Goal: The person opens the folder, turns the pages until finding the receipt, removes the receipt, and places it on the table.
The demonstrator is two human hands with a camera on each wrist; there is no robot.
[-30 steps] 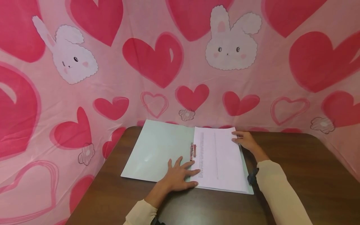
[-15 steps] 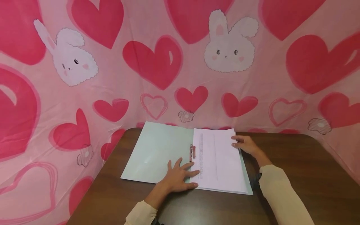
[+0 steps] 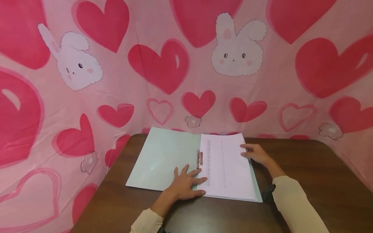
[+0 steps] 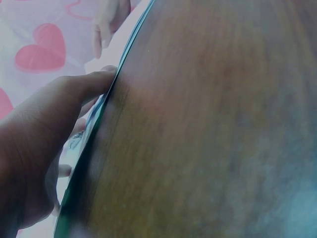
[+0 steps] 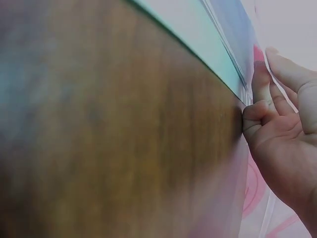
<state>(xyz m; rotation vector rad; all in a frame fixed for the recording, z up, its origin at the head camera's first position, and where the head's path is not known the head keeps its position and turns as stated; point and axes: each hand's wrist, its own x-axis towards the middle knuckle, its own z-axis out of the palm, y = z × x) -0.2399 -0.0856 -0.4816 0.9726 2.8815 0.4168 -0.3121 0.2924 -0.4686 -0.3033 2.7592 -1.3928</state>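
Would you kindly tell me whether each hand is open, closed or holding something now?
Left hand: open, spread across the pale green file folder and printed paper.
Right hand: pinching the right edge of the printed paper.

Your left hand [image 4: 37, 141], at nine o'clock, touches the green folder [image 4: 75, 193]; your right hand [image 4: 110, 21] shows at eleven, the wooden tabletop [image 4: 213, 119] at three.

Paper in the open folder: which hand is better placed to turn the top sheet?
Right, likely. The right hand pinches the paper at its outer edge, away from the fastener. The left hand lies spread near the fastener, partly on the paper, so it seems better suited to steadying.
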